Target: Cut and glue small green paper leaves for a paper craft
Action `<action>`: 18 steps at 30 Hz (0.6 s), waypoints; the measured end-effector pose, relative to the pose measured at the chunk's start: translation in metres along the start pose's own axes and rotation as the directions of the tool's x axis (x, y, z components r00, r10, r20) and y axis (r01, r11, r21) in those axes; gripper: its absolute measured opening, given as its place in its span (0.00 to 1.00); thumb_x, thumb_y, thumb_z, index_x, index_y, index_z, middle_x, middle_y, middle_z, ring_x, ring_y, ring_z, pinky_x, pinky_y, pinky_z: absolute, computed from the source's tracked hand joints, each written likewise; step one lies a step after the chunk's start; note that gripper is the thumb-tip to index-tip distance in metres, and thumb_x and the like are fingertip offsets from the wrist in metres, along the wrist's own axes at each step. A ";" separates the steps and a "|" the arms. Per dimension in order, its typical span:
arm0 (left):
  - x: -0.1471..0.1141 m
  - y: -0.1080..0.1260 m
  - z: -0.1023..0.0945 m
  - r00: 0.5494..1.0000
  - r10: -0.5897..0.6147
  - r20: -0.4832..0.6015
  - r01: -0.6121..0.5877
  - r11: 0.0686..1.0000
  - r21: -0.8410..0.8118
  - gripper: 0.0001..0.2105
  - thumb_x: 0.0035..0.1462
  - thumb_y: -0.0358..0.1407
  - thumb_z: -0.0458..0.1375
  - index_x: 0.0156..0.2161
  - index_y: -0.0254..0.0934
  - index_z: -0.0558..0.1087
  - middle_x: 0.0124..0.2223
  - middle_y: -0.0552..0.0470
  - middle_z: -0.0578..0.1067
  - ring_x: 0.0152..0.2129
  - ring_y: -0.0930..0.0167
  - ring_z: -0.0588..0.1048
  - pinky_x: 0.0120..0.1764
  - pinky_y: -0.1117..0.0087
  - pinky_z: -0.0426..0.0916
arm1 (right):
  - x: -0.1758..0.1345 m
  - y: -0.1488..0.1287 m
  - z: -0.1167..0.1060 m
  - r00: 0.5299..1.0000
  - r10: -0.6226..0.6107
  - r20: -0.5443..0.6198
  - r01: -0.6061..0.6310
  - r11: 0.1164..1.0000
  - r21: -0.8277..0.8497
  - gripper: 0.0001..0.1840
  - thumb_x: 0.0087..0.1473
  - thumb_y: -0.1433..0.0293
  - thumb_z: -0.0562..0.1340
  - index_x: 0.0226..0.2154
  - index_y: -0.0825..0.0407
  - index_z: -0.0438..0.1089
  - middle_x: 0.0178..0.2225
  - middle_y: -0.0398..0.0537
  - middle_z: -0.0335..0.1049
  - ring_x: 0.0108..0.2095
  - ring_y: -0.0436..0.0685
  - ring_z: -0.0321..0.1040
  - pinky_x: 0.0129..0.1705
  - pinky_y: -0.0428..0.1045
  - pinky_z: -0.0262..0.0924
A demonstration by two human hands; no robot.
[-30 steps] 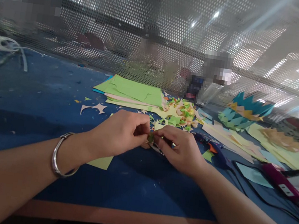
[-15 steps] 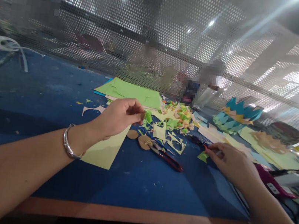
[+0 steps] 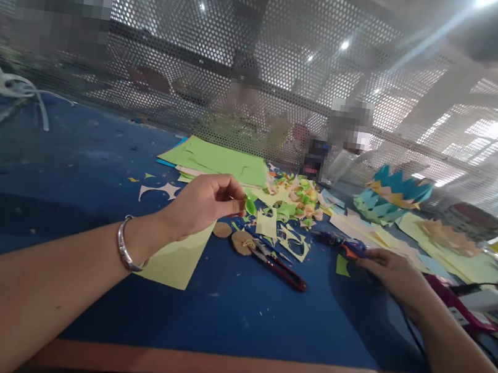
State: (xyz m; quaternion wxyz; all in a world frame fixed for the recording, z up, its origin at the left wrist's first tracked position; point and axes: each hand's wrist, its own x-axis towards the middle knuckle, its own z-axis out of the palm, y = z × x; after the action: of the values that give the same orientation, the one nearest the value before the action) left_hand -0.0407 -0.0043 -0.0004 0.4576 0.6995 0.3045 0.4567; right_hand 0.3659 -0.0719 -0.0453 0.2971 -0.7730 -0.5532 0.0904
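Note:
My left hand (image 3: 208,205) pinches a small curled green paper piece (image 3: 250,205) between thumb and fingertips, above the table. At the right, my right hand (image 3: 397,277) is closed at the rear of a blue glue gun (image 3: 334,240) with an orange trigger, its nozzle toward the scraps; the grip itself is mostly hidden. A green paper scrap (image 3: 342,265) lies just below the gun. Between the hands are red-handled thread snips (image 3: 283,272) and two brown cardboard discs (image 3: 222,230). A pale yellow sheet (image 3: 176,263) lies partly under my left wrist.
Green sheets (image 3: 224,161) are stacked at the back, beside a heap of small curled paper pieces (image 3: 301,194). A teal and yellow zigzag paper crown (image 3: 392,195) stands back right. A magenta power strip (image 3: 451,304) with cables lies right. Perforated metal mesh (image 3: 181,45) rises behind the table.
My right hand has shifted slightly right, and more of the glue gun and its orange trigger now shows. My left hand keeps its pinch on the green paper. The view has tilted slightly.

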 end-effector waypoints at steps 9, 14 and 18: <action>-0.002 -0.001 0.001 0.999 -0.037 0.021 0.038 0.997 -0.060 0.04 0.52 0.29 0.63 0.33 0.35 0.72 0.31 0.53 0.77 0.30 0.72 0.79 0.37 0.70 0.73 | -0.040 -0.040 -0.027 0.957 0.016 0.290 -0.255 0.528 0.810 0.09 0.52 0.62 0.70 0.28 0.49 0.72 0.29 0.48 0.62 0.22 0.51 0.58 0.21 0.53 0.53; -0.001 -0.001 0.003 0.999 -0.032 0.037 0.036 0.991 -0.127 0.05 0.51 0.29 0.65 0.33 0.34 0.72 0.30 0.55 0.75 0.30 0.73 0.79 0.38 0.69 0.73 | -0.057 -0.059 -0.022 0.956 0.000 0.294 -0.281 0.292 0.914 0.07 0.54 0.64 0.67 0.31 0.50 0.72 0.30 0.44 0.52 0.22 0.49 0.47 0.20 0.51 0.49; -0.002 0.001 0.005 0.994 -0.038 0.099 0.054 0.984 -0.170 0.08 0.51 0.31 0.67 0.34 0.35 0.71 0.29 0.56 0.76 0.29 0.74 0.79 0.37 0.71 0.73 | -0.071 -0.076 -0.019 0.961 -0.103 0.256 -0.211 0.322 0.923 0.09 0.59 0.60 0.60 0.35 0.48 0.71 0.29 0.41 0.43 0.22 0.50 0.41 0.20 0.51 0.42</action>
State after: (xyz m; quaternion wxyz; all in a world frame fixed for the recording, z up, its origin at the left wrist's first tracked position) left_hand -0.0366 -0.0089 -0.0008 0.5409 0.6712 0.2577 0.4365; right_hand 0.2874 -0.1269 -0.0004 0.6096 -0.4536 -0.4052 0.5084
